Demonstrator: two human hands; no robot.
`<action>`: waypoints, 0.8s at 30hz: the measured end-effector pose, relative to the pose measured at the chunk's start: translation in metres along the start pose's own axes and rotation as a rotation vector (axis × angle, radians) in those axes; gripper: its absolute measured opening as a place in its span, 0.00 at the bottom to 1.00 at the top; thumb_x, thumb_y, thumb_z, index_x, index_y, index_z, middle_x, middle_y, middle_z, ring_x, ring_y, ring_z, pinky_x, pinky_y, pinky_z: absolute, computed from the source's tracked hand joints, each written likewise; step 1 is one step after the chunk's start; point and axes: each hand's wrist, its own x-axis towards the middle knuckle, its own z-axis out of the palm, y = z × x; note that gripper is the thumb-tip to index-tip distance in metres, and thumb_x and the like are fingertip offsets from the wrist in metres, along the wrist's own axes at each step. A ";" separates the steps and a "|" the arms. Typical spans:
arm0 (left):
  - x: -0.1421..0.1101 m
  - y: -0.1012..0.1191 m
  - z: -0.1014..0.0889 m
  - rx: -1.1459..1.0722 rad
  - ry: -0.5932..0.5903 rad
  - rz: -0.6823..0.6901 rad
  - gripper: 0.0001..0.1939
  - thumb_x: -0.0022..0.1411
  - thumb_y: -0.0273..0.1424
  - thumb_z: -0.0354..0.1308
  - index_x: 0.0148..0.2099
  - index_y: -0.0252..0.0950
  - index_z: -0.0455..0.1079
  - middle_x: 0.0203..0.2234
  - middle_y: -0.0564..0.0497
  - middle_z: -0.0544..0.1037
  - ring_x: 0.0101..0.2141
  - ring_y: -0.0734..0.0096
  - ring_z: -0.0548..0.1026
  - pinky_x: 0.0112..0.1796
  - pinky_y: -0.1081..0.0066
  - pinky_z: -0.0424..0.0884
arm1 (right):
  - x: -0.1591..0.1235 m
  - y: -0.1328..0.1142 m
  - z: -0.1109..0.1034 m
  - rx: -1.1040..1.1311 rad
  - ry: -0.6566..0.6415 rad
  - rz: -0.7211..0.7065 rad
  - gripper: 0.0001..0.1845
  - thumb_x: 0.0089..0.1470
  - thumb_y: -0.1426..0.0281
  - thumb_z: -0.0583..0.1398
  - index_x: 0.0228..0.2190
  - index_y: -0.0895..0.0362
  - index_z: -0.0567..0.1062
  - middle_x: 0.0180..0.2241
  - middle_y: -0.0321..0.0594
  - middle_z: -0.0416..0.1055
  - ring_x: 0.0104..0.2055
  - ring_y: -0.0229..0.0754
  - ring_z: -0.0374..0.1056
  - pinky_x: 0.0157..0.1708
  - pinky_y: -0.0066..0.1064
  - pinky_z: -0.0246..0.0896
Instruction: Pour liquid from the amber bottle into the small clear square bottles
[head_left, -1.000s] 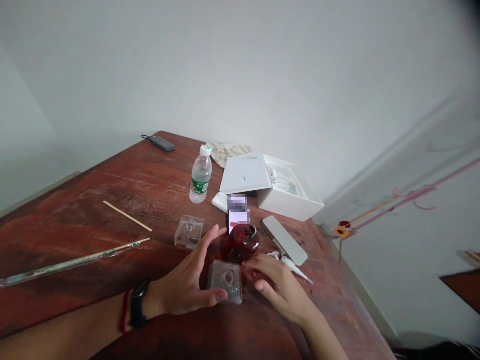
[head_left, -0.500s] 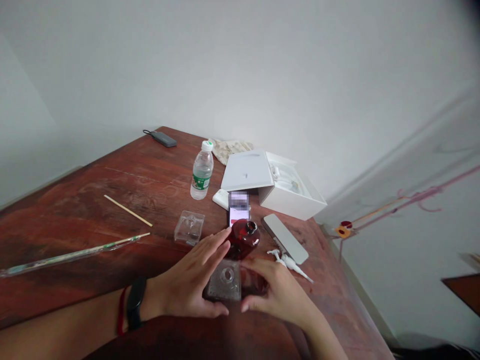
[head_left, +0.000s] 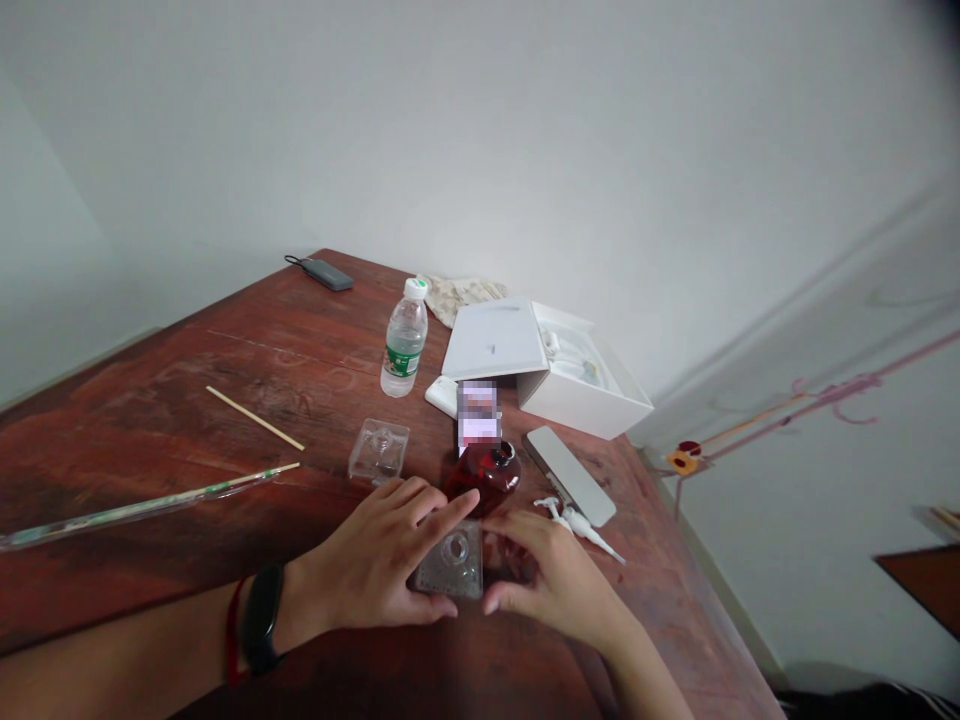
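Between my left hand and my right hand sits a clear square glass block with a round hollow in its top. My left fingers lie across its upper edge, and my left thumb runs along its lower edge. My right thumb and fingers press in from its right side. Just beyond it, a dark red glass bottle with a narrow neck touches my left forefinger. A second clear square block rests to the left of the bottle.
A phone with a blurred screen lies behind the bottle on the reddish wooden table. Around it are a water bottle, an open white box, a silver slab, small white plastic parts, a wooden stick and a long glass tube.
My left fingers have slid from beside the bottle onto the upper edge of the block. My right hand has closed further around the block's right side.
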 end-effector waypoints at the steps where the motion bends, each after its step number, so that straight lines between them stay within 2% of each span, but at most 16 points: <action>1: 0.000 0.000 0.001 -0.014 -0.010 -0.014 0.62 0.53 0.40 0.78 0.78 0.40 0.42 0.52 0.42 0.75 0.48 0.48 0.75 0.51 0.47 0.75 | 0.000 0.001 0.000 -0.005 0.010 0.008 0.45 0.49 0.28 0.60 0.46 0.55 0.82 0.38 0.45 0.82 0.36 0.50 0.75 0.36 0.37 0.62; 6: -0.002 -0.003 0.002 -0.111 0.001 -0.056 0.64 0.53 0.40 0.78 0.78 0.44 0.39 0.57 0.41 0.74 0.51 0.46 0.76 0.54 0.47 0.74 | -0.003 0.005 -0.003 0.019 0.054 0.025 0.41 0.61 0.31 0.51 0.35 0.56 0.78 0.34 0.44 0.79 0.35 0.47 0.73 0.37 0.36 0.61; 9: -0.003 -0.003 0.001 -0.154 -0.002 -0.067 0.60 0.55 0.41 0.77 0.77 0.45 0.42 0.57 0.41 0.75 0.51 0.48 0.77 0.54 0.49 0.74 | -0.003 0.006 -0.003 0.042 0.092 0.007 0.39 0.66 0.35 0.46 0.33 0.55 0.76 0.32 0.42 0.76 0.33 0.46 0.71 0.36 0.36 0.60; 13: -0.005 0.000 -0.002 -0.187 0.013 -0.049 0.56 0.57 0.43 0.75 0.76 0.43 0.45 0.58 0.42 0.75 0.52 0.48 0.77 0.56 0.49 0.74 | -0.003 0.005 -0.003 0.052 0.103 -0.016 0.38 0.67 0.37 0.46 0.32 0.55 0.75 0.32 0.41 0.75 0.33 0.45 0.70 0.36 0.35 0.59; 15: -0.006 0.002 -0.003 -0.184 0.047 -0.034 0.55 0.57 0.44 0.75 0.76 0.44 0.46 0.57 0.41 0.76 0.53 0.47 0.77 0.57 0.49 0.73 | -0.003 0.004 -0.004 0.083 0.069 -0.032 0.38 0.65 0.35 0.49 0.36 0.55 0.77 0.34 0.42 0.76 0.35 0.46 0.70 0.37 0.36 0.61; 18: -0.006 0.004 -0.006 -0.169 0.108 -0.009 0.54 0.58 0.46 0.74 0.75 0.42 0.47 0.56 0.40 0.76 0.54 0.47 0.77 0.57 0.50 0.73 | -0.004 0.005 -0.002 0.124 0.019 -0.052 0.43 0.58 0.31 0.54 0.49 0.55 0.80 0.38 0.44 0.78 0.37 0.47 0.73 0.38 0.37 0.64; 21: -0.005 0.004 -0.010 -0.168 0.137 0.010 0.52 0.60 0.48 0.73 0.75 0.41 0.48 0.56 0.40 0.77 0.53 0.48 0.78 0.57 0.52 0.75 | -0.004 0.008 0.003 0.155 0.025 -0.072 0.54 0.47 0.28 0.60 0.61 0.54 0.74 0.43 0.47 0.80 0.38 0.50 0.76 0.38 0.39 0.69; 24: -0.003 0.003 -0.014 -0.149 0.149 0.007 0.50 0.61 0.50 0.71 0.74 0.42 0.49 0.56 0.40 0.77 0.53 0.48 0.78 0.56 0.52 0.76 | -0.003 0.010 0.010 0.178 -0.006 -0.107 0.61 0.43 0.31 0.67 0.67 0.54 0.67 0.53 0.53 0.80 0.49 0.57 0.79 0.48 0.46 0.73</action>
